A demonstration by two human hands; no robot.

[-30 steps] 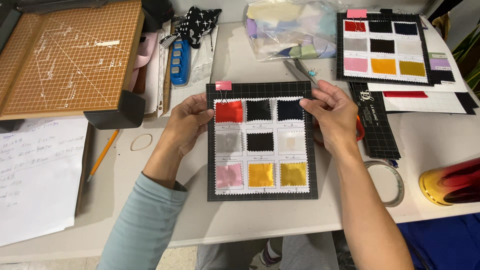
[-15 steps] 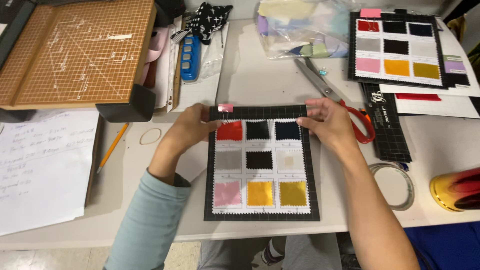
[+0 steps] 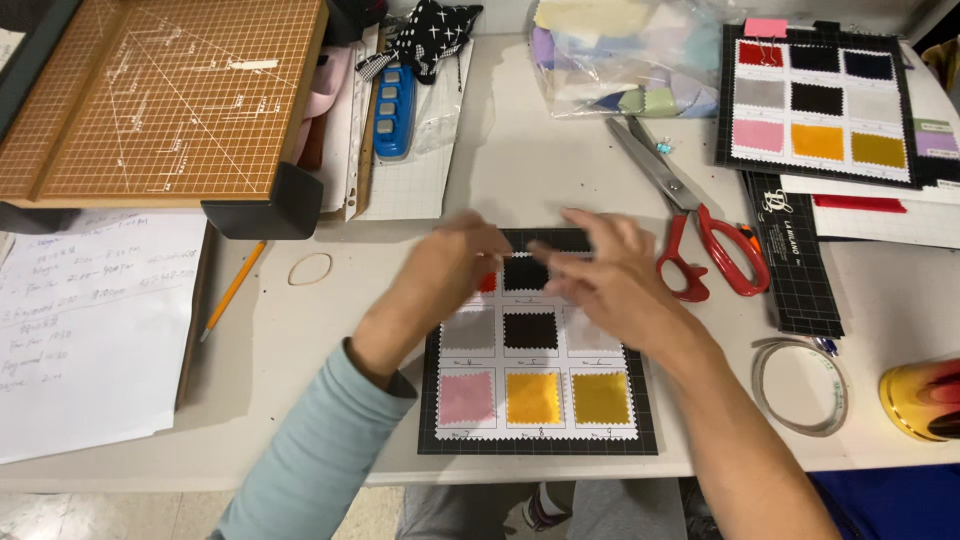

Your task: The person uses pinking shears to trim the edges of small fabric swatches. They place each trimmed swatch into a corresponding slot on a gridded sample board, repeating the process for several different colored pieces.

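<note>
Far left: handwritten paper sheets (image 3: 95, 330) lie flat on the desk (image 3: 520, 170), under the near edge of a brown gridded cutting board (image 3: 160, 100) with black corner caps. A yellow pencil (image 3: 232, 290) lies slanted beside the sheets, and a rubber band loop (image 3: 310, 268) sits just right of it. Behind that, a blue hole punch (image 3: 394, 110) and a black-and-white patterned cloth (image 3: 435, 35).

Centre: a fabric swatch card (image 3: 540, 370), black gridded backing with a white panel of pinked-edge squares, lies flat near the front edge of the desk. Visible squares: red, black, grey, dark brown, pale, then pink, yellow and gold in the bottom row. The left hand (image 3: 455, 270), light blue sleeve, is over the top left of the card, fingers curled, motion-blurred; cannot tell if it grips anything. The right hand (image 3: 600, 275) is over the top right of the card, fingers spread loosely and pointing left, also blurred; no clear hold on anything, grip cannot be told.

Right: a clear bag of fabric scraps (image 3: 620, 55) at the back, red-handled scissors (image 3: 690, 220) just right of the right hand, a second swatch card (image 3: 815, 105) with a pink clip-on tag at its top edge, a stack of black gridded cards (image 3: 795, 260), a tape roll (image 3: 800, 385), and a yellow-red object (image 3: 925, 400) at the frame edge.
</note>
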